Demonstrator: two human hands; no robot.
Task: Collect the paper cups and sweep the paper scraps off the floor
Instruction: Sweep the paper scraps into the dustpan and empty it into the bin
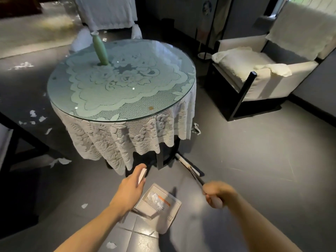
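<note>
Gripping thin broom (192, 171), boxy dustpan (173, 212), crumpled paper scraps (154, 196)

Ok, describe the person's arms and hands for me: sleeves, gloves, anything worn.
The left forearm and the right forearm are bare up to the frame's edge: no sleeves, watch or bracelet show. The left hand and right hand wear no gloves, and no rings can be made out; the right one is blurred.

Round surface (169, 104), centre frame: glossy glass top over white lace cloth (109, 139). Vase (100, 50): smooth, glossy green. Floor (254, 160): matt grey tile. Dustpan (172, 211), lower centre: smooth plastic. Scraps (33, 113): crumpled white paper.
</note>
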